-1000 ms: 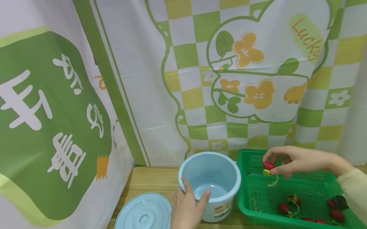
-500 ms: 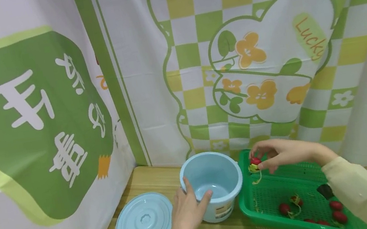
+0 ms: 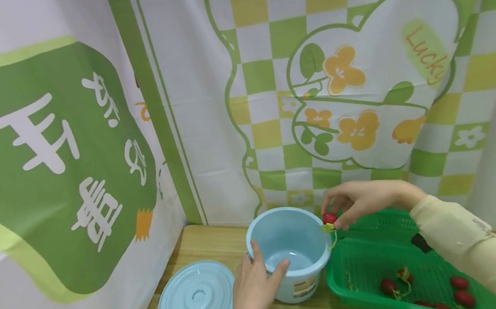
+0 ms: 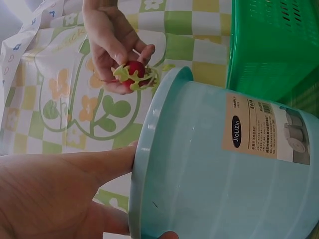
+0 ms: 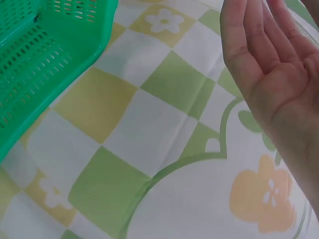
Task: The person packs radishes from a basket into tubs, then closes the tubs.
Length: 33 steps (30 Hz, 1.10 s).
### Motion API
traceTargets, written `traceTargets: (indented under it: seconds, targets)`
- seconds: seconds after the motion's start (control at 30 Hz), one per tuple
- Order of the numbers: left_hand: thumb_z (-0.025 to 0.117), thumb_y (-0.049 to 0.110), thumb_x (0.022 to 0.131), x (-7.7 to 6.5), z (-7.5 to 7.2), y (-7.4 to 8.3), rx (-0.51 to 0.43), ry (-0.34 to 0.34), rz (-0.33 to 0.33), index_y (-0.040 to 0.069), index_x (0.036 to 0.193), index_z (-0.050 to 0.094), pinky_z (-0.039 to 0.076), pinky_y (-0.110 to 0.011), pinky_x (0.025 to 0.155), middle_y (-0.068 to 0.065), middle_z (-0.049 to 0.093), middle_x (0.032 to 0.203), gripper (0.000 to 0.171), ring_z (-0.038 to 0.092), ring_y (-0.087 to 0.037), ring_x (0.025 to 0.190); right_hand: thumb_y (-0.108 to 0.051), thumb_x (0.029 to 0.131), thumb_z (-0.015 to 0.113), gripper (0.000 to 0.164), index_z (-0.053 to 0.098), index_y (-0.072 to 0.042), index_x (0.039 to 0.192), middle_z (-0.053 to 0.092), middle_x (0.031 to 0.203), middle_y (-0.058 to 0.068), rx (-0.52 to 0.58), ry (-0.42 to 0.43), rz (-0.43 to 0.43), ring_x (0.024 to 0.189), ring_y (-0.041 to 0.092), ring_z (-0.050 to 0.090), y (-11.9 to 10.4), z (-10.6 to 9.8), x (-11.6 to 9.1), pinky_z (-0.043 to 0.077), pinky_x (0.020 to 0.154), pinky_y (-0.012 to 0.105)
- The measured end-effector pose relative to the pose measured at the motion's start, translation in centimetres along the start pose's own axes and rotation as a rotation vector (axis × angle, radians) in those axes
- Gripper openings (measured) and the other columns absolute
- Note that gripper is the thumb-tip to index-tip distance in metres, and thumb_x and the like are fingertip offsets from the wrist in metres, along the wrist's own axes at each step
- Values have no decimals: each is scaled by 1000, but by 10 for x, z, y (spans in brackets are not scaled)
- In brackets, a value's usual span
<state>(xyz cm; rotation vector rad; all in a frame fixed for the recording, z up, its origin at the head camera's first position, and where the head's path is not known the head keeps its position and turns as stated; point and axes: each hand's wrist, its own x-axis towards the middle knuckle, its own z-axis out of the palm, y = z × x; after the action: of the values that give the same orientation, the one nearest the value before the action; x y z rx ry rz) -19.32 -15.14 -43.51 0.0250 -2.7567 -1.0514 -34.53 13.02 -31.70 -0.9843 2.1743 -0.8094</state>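
My left hand (image 3: 255, 285) grips the rim of a light blue plastic bucket (image 3: 297, 272), with the thumb over the inside edge and a fingertip on the outer wall in the left wrist view. Pinched by my right hand (image 3: 359, 201) is a small red radish (image 3: 329, 217) with yellow-green leaf stubs and a thin dangling strand. It hangs at the bucket's right rim, and in the left wrist view the radish (image 4: 134, 72) shows just beyond the rim. The right wrist view catches the palm of my right hand (image 5: 284, 84), but not the radish.
Right of the bucket stands a green plastic basket (image 3: 349, 290), with several red radishes (image 3: 388, 287) inside. A blue round lid (image 3: 197, 302) lies on the wooden table (image 3: 202, 233) at the left. Patterned cloth (image 3: 269, 134) hangs close behind.
My right hand has carried the radish leftward from over the basket to the bucket's right rim. My left hand has stayed on the bucket.
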Motion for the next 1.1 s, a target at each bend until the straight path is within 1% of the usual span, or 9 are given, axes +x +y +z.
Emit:
traceTargets:
  seconds: [0.13, 0.2, 0.33, 0.47, 0.63, 0.77, 0.9, 1.1]
  targets:
    - [68, 58, 99, -1, -1, -4, 11, -3, -11, -12, 159, 34, 54, -60, 91, -38, 57, 132, 98, 60, -48, 120, -19, 103, 73, 35, 61, -8, 133, 74, 114, 10, -10, -37, 8, 99, 39, 71, -6, 2, 13, 60, 78, 42]
    - [69, 58, 98, 0, -2, -5, 18, 5, -11, -11, 159, 35, 54, -60, 91, -38, 57, 132, 98, 60, -48, 120, -20, 102, 73, 35, 61, -7, 133, 75, 113, 10, -19, -49, 18, 97, 40, 70, -8, 1, 19, 60, 78, 42]
    - [70, 57, 97, 0, -2, -7, 27, 27, 0, -12, 157, 37, 54, -60, 92, -38, 59, 130, 97, 61, -48, 118, -22, 102, 74, 33, 62, -11, 131, 75, 113, 9, -54, -62, 53, 94, 35, 70, -14, -4, 31, 59, 78, 41]
    - [71, 56, 97, 0, -3, -7, 27, 29, 5, -13, 157, 37, 53, -61, 93, -38, 59, 129, 97, 61, -50, 118, -22, 101, 74, 34, 62, -11, 131, 74, 115, 7, -85, -82, 73, 94, 31, 70, -24, -10, 42, 59, 81, 40]
    - [70, 58, 98, 1, -5, -7, 23, 25, 0, -13, 157, 35, 54, -61, 93, -40, 57, 132, 99, 60, -50, 120, -19, 101, 74, 32, 61, -12, 130, 73, 118, 7, -96, -106, 80, 97, 31, 72, -41, -19, 59, 59, 83, 39]
    - [70, 58, 98, 2, -5, -6, 22, 30, 10, -14, 157, 36, 54, -60, 92, -39, 58, 129, 99, 61, -49, 117, -21, 101, 74, 32, 62, -11, 130, 72, 121, 8, -115, -113, 79, 102, 31, 72, -52, -24, 72, 60, 88, 42]
    - [70, 57, 98, 3, -3, -5, 10, 25, 15, -14, 157, 36, 55, -60, 89, -37, 59, 124, 99, 62, -47, 114, -20, 100, 76, 32, 62, -12, 129, 72, 122, 8, -130, -131, 87, 103, 30, 72, -56, -25, 86, 59, 92, 44]
    - [70, 57, 98, 3, 0, -3, 17, 19, 8, -14, 157, 37, 55, -58, 89, -36, 60, 125, 98, 63, -45, 113, -15, 100, 75, 33, 61, -9, 129, 73, 119, 8, -164, -177, 90, 99, 26, 74, -55, -24, 108, 60, 92, 47]
